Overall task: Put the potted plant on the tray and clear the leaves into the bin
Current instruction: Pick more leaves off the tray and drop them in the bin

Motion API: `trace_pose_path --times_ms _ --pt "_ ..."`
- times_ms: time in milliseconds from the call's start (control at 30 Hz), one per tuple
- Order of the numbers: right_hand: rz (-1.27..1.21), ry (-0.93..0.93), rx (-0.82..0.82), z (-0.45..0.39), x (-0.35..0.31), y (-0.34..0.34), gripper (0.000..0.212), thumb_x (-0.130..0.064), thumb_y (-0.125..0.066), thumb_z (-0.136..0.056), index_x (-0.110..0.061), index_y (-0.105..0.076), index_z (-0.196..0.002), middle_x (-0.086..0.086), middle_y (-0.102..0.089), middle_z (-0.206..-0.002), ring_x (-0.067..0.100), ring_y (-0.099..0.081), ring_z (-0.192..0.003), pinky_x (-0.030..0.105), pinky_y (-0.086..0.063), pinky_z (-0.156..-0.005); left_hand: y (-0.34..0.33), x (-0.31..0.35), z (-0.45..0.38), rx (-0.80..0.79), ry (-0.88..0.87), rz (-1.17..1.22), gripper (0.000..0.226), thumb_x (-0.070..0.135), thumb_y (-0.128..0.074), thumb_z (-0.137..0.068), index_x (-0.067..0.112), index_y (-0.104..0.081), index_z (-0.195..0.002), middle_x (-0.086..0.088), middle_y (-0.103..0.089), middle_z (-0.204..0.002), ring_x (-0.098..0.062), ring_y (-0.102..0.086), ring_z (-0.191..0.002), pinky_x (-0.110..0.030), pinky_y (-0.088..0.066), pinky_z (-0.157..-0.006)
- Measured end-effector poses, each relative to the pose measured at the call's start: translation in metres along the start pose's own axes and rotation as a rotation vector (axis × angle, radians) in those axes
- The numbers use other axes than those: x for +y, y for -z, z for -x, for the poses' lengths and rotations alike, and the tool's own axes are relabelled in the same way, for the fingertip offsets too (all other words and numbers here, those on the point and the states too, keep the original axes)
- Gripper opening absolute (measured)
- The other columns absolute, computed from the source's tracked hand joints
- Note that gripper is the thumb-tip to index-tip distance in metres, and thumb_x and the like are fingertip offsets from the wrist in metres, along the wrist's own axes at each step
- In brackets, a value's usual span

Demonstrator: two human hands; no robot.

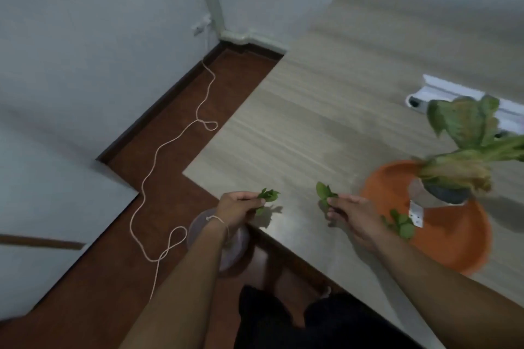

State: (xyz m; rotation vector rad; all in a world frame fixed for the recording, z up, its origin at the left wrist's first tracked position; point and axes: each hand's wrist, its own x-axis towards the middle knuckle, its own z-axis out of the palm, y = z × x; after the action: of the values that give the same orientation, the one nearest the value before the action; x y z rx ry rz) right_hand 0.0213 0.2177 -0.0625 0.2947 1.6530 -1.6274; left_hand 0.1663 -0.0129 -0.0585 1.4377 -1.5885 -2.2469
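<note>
The potted plant (465, 156), with large green and yellowed leaves in a dark pot, stands on the round orange tray (453, 235) at the right of the wooden table. My left hand (241, 207) holds a bunch of small green leaves (268, 195) over the table's near corner. My right hand (351, 215) pinches more green leaves (324, 193) just left of the tray. A few loose leaves (401, 224) lie on the tray's left side. A pale round bin (226, 246) sits on the floor below my left wrist, partly hidden by my arm.
The light wooden table (326, 110) fills the right side, against grey walls. A white device (459, 93) lies at its far right. A pale cord (175, 150) snakes over the dark red floor on the left. My dark-clothed legs show at the bottom.
</note>
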Motion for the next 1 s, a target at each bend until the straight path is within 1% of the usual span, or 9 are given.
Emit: trace_pose_path --times_ms 200,300,433,600,700,767,800,900,1000 --pt "0.089 -0.019 -0.191 0.0 0.011 -0.144 0.005 0.002 -0.073 -0.082 0.002 -0.071 -0.087 0.012 -0.069 -0.059 0.016 -0.064 -0.045 0.031 -0.057 -0.048 0.121 -0.013 0.007 0.203 0.001 0.123 0.014 -0.005 -0.074 -0.072 0.001 -0.073 -0.085 -0.01 -0.071 -0.064 -0.015 -0.063 -0.054 -0.021 -0.054 -0.056" --pt "0.048 -0.065 -0.267 0.001 0.032 -0.218 0.008 0.009 -0.071 -0.081 0.006 -0.069 -0.088 0.01 -0.072 -0.064 0.015 -0.064 -0.048 0.022 -0.058 -0.051 0.175 -0.023 0.007 0.275 0.043 0.211 0.017 -0.005 -0.072 -0.075 -0.004 -0.071 -0.091 -0.012 -0.069 -0.066 -0.015 -0.062 -0.053 -0.021 -0.054 -0.052" --pt "0.121 -0.133 -0.326 0.0 0.078 -0.282 0.004 0.004 -0.075 -0.08 0.0 -0.075 -0.08 0.015 -0.072 -0.068 0.019 -0.065 -0.051 0.025 -0.059 -0.056 0.23 -0.04 -0.002 0.343 0.082 0.248 0.012 -0.003 -0.072 -0.076 0.005 -0.071 -0.084 -0.006 -0.069 -0.063 -0.01 -0.063 -0.053 -0.02 -0.054 -0.05" --pt "0.25 -0.204 -0.191 -0.03 0.158 -0.31 0.012 0.002 -0.075 -0.08 -0.005 -0.074 -0.071 0.01 -0.07 -0.057 0.017 -0.063 -0.048 0.025 -0.057 -0.051 0.271 -0.087 -0.047 0.366 0.156 0.217 0.015 0.001 -0.077 -0.072 0.005 -0.073 -0.086 -0.011 -0.07 -0.07 -0.017 -0.062 -0.062 -0.023 -0.055 -0.056" --pt "0.357 -0.262 -0.14 -0.066 0.209 -0.311 0.005 -0.012 -0.079 -0.076 -0.012 -0.079 -0.07 0.01 -0.075 -0.07 0.028 -0.07 -0.067 0.037 -0.058 -0.066 0.282 -0.127 -0.091 0.378 0.189 0.185 0.026 0.005 -0.08 -0.069 -0.002 -0.072 -0.092 -0.021 -0.07 -0.084 -0.025 -0.063 -0.072 -0.03 -0.058 -0.063" --pt "0.419 -0.306 -0.156 -0.1 0.251 -0.299 0.021 -0.028 -0.082 -0.066 -0.014 -0.081 -0.082 0.014 -0.078 -0.084 0.036 -0.074 -0.084 0.049 -0.061 -0.08 0.286 -0.158 -0.122 0.371 0.222 0.109 0.032 0.024 -0.085 -0.06 0.008 -0.077 -0.086 -0.02 -0.073 -0.09 -0.025 -0.066 -0.077 -0.039 -0.06 -0.074" --pt "0.444 -0.34 -0.162 -0.117 0.27 -0.295 0.026 -0.031 -0.082 -0.065 -0.014 -0.081 -0.085 0.012 -0.078 -0.085 0.037 -0.074 -0.085 0.05 -0.062 -0.078 0.287 -0.176 -0.136 0.356 0.247 0.061 0.032 0.033 -0.085 -0.056 0.014 -0.077 -0.081 -0.018 -0.074 -0.091 -0.025 -0.068 -0.079 -0.041 -0.059 -0.08" --pt "0.522 -0.308 -0.082 -0.146 0.298 -0.296 0.01 -0.02 -0.078 -0.076 -0.016 -0.074 -0.068 -0.001 -0.071 -0.059 0.02 -0.065 -0.059 0.027 -0.053 -0.051 0.283 -0.231 -0.166 0.324 0.308 0.07 0.023 0.03 -0.086 -0.058 0.015 -0.076 -0.073 -0.017 -0.074 -0.09 -0.03 -0.07 -0.087 -0.043 -0.057 -0.086" --pt "0.632 -0.269 -0.05 -0.175 0.316 -0.3 0.014 -0.019 -0.077 -0.079 -0.017 -0.071 -0.066 0.001 -0.065 -0.058 0.01 -0.06 -0.047 0.025 -0.048 -0.046 0.277 -0.265 -0.187 0.331 0.296 0.102 0.013 0.016 -0.086 -0.064 0.012 -0.075 -0.069 -0.006 -0.074 -0.071 -0.024 -0.07 -0.072 -0.037 -0.059 -0.075"
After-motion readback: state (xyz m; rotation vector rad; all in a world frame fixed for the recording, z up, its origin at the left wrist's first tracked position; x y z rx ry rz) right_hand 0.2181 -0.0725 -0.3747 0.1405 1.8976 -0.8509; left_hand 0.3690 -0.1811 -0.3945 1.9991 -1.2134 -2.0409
